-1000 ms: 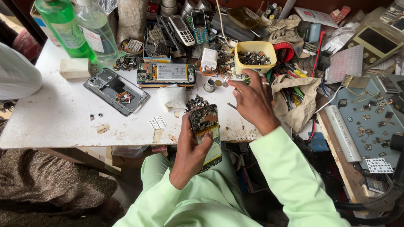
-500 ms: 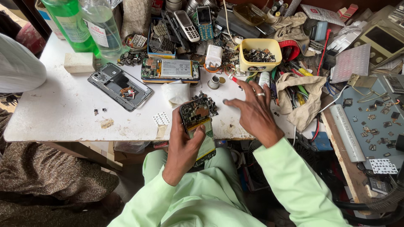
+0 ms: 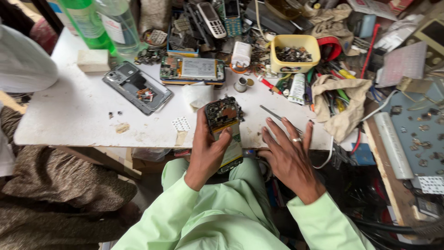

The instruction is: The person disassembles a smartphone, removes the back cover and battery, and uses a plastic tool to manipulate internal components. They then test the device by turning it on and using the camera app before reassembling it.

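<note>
My left hand (image 3: pixel 206 148) grips an opened phone (image 3: pixel 225 124) with its circuit board and battery bared, held upright just over the near edge of the white table (image 3: pixel 78 115). My right hand (image 3: pixel 289 155) rests flat on that edge with fingers spread and a ring on one finger. It holds nothing. Metal tweezers (image 3: pixel 273 113) lie on the table just beyond its fingertips.
A grey phone back frame (image 3: pixel 136 88), another opened phone (image 3: pixel 192 70), a yellow tub of small parts (image 3: pixel 296 53), bottles (image 3: pixel 99 23), a cloth bag of tools (image 3: pixel 342 104) and old handsets (image 3: pixel 210 18) crowd the table. Another person's white sleeve (image 3: pixel 21 65) is at the left.
My right hand has drawn back from the clutter by the yellow tub to the table's near edge and lies flat. The left hand still holds the opened phone.
</note>
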